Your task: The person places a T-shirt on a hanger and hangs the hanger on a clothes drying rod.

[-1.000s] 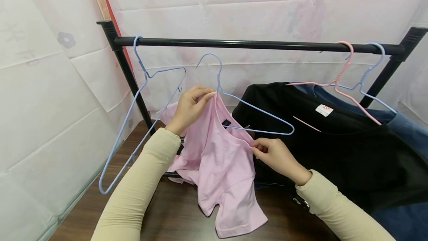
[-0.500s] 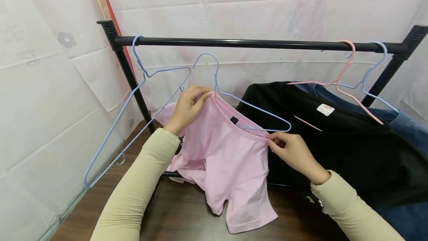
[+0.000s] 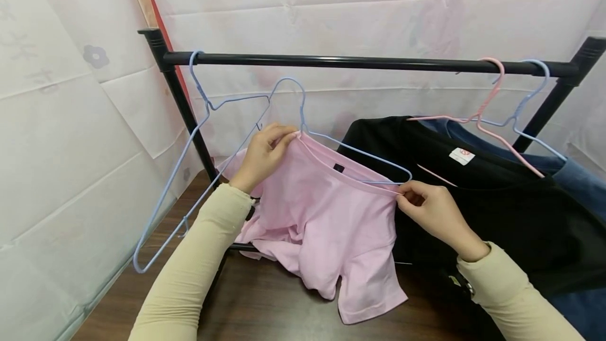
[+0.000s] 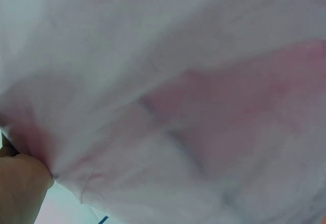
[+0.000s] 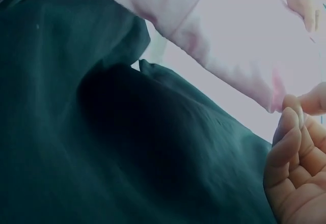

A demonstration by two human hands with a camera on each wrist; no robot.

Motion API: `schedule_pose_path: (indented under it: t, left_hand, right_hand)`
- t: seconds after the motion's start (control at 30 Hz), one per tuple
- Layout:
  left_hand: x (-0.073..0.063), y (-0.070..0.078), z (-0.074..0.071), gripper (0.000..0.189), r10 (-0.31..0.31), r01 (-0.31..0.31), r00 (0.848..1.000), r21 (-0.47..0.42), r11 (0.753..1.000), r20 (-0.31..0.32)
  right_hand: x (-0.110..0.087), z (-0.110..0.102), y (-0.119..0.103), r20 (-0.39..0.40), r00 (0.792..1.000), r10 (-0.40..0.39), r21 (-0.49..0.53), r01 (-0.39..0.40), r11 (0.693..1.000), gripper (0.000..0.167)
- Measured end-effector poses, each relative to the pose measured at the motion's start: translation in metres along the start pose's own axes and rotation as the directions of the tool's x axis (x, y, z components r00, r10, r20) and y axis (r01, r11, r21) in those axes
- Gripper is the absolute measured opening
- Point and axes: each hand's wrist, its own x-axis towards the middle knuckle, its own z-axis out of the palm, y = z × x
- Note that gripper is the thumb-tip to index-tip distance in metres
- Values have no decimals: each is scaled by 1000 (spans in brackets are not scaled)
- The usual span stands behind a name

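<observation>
A pink T-shirt is stretched between both hands, its neckline slanting down to the right. My left hand pinches the neckline's upper left end, just beside the neck of a blue hanger. At the lower right end my right hand pinches the collar edge between thumb and fingers, near the hanger's right corner. The hanger's bottom bar runs partly inside the neck opening; its left part is hidden by the shirt. Its hook stands below the rail, apart from it. Pink cloth fills most of the left wrist view.
A black rail crosses above the hands. Another blue hanger hangs from its left end, close to my left forearm. On the right hang a black T-shirt on a pink hanger and a blue garment. Below is a brown wooden surface.
My right hand has moved right and slightly up, pulling the neckline wider. The shirt has spread rightward. The held hanger has shifted slightly left, while my left hand has barely moved.
</observation>
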Motion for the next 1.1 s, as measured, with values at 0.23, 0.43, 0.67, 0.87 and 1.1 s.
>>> schedule_pose_path:
  t: [0.23, 0.43, 0.67, 0.87, 1.1]
  left_hand:
    - [-3, -4, 0, 14, 20, -20, 1000, -2, 1000, -14]
    - [-4, -4, -3, 16, 2, -2, 1000, -5, 1000, 22]
    - [-5, -4, -2, 16, -3, 2, 999, 31, 1000, 49]
    - [-6, 0, 3, 15, 5, -6, 999, 18, 1000, 47]
    - [-7, 5, 6, 15, 13, -14, 999, 16, 1000, 53]
  right_hand:
    - [0, -11, -1, -29, 1000, 2, -10, -2, 1000, 17]
    - [1, -17, 3, -54, 999, -8, -19, 7, 1000, 16]
    - [8, -19, 3, -87, 996, -1, -12, 0, 1000, 15]
    - [16, -15, -6, -100, 995, 10, 4, -10, 1000, 15]
    - [25, -10, -16, -104, 994, 21, 6, -20, 1000, 14]
